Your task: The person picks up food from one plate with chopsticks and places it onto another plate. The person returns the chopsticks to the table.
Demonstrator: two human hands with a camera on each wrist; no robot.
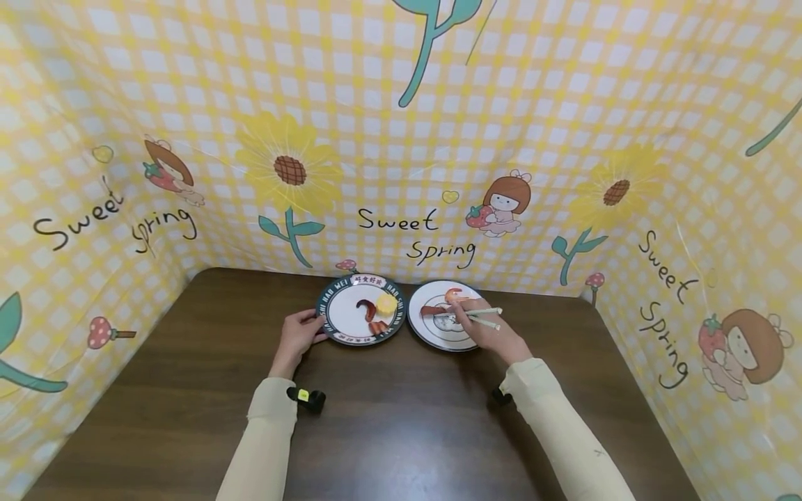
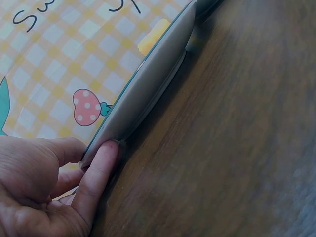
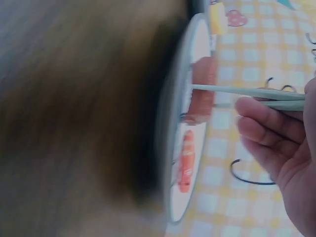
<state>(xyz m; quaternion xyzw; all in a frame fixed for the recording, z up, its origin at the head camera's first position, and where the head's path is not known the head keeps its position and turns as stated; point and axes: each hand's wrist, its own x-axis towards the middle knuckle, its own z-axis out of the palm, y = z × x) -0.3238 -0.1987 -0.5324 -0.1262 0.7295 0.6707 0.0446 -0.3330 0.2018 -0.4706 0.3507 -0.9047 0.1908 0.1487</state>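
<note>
My left hand [image 1: 297,337] grips the left edge of a dark-green-rimmed plate [image 1: 341,316], thumb above the rim and a finger beneath it in the left wrist view. On that plate lie a dark curled piece [image 1: 368,311], a yellow piece [image 1: 386,305] and reddish-brown striped pieces [image 1: 379,327]. Over the white plate [image 1: 438,342] to the right, my right hand [image 1: 485,335] holds a pair of pale green chopsticks [image 3: 247,92]. Their tips are at a reddish-brown piece of food [image 3: 202,91], one stick crossing its near side. An orange-and-white shrimp [image 3: 186,160] lies on the same plate.
Both plates sit side by side near the back edge of a dark wooden table [image 1: 376,417]. A yellow checked cloth [image 1: 388,153] with printed flowers and lettering hangs behind and at both sides. Black camera straps [image 1: 307,399] are on the wrists.
</note>
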